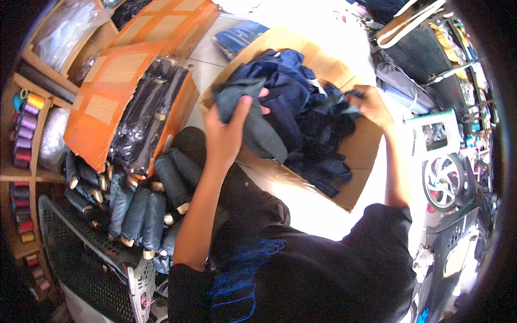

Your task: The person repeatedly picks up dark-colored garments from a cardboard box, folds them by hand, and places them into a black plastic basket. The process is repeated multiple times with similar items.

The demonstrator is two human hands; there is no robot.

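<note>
Dark grey-green cloth point(264, 134) is what my left hand point(226, 126) has, thumb on top and fingers tucked behind, up by the left corner of the open cardboard box point(366, 156), with the loose end drooping toward the box's near edge. My right hand point(372, 106) is well apart from it over the box's right edge, fingertips pinched on a dark scrap point(353, 96), and it's too blurry to tell if that's part of the pile or its own piece. Between them there's a messy heap of navy fabric point(288, 81) filling the middle and slumping toward the near corner. My worry: it's all one tangle, so a hard tug with the right could drag half the heap over the edge, and if my left thumb eases off, that droopy end could pull the whole piece onto the floor. Further out, a blue packet point(242, 37) lies past the box's far left side, and to my left there's a taped orange carton point(89, 118), some dark rolls point(153, 215) with pale ends and thread spools point(24, 132) on a shelf. Off right, a spoked wheel point(444, 183).
</note>
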